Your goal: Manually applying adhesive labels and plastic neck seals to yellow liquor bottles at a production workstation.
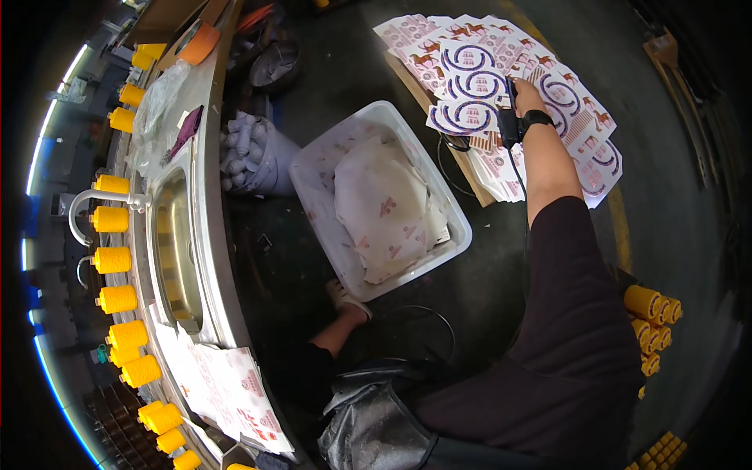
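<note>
My right hand (529, 100), with a black band on its wrist, reaches to the far right. Its fingers are closed around a black corded handheld tool (509, 125), whose exact kind I cannot make out. The tool rests over a fanned-out stack of white printed sheets (586, 145) with blue rings and brown animal figures; they may be flat bags. A dark cable (517, 168) runs down from the tool beside my forearm. My left hand is out of view.
A white plastic tub (464, 235) holding pale printed sheets stands mid-floor, with my shoe (345, 299) at its near edge. Left is a steel sink counter (219, 290) lined with yellow thread cones (112, 259). A bucket of white spools (274, 160) stands behind; more yellow cones (644, 301) lie right.
</note>
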Action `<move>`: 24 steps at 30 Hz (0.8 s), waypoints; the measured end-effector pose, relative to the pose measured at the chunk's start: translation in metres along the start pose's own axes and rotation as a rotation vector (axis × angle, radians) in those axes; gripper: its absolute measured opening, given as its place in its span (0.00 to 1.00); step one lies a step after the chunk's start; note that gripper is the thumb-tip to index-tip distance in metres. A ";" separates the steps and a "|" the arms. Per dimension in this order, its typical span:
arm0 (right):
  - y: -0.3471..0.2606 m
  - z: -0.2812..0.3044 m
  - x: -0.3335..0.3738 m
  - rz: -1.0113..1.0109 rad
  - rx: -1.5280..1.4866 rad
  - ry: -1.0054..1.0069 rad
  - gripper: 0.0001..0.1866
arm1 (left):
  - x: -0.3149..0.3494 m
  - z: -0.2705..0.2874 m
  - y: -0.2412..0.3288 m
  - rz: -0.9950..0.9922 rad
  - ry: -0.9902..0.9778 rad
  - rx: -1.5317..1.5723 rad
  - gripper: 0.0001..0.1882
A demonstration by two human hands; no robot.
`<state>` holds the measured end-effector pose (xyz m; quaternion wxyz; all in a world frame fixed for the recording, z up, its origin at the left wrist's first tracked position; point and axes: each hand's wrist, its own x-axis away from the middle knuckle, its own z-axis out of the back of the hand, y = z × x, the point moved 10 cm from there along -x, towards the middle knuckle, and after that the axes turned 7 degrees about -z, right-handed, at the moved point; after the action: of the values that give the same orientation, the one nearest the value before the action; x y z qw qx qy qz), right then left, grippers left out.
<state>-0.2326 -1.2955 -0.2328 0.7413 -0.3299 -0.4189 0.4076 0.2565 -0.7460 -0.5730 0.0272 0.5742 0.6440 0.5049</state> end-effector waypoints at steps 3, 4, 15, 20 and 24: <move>0.005 0.003 -0.002 -0.010 -0.022 0.021 0.19 | -0.002 0.001 -0.002 -0.008 -0.010 0.018 0.29; 0.005 0.001 -0.003 -0.006 -0.040 0.002 0.19 | -0.002 0.000 -0.004 -0.008 -0.016 0.025 0.28; -0.018 0.008 -0.001 0.268 0.457 0.113 0.12 | -0.004 -0.003 -0.011 0.072 -0.016 0.247 0.32; -0.022 0.015 0.003 0.214 0.372 0.131 0.11 | 0.001 -0.004 -0.017 0.104 -0.015 0.293 0.31; -0.041 0.017 0.010 0.393 0.551 0.250 0.10 | 0.009 -0.004 -0.022 0.100 -0.006 0.246 0.30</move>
<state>-0.2313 -1.3027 -0.1875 0.7554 -0.2393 -0.1279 0.5964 0.2357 -0.7375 -0.5809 -0.0667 0.6061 0.6714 0.4212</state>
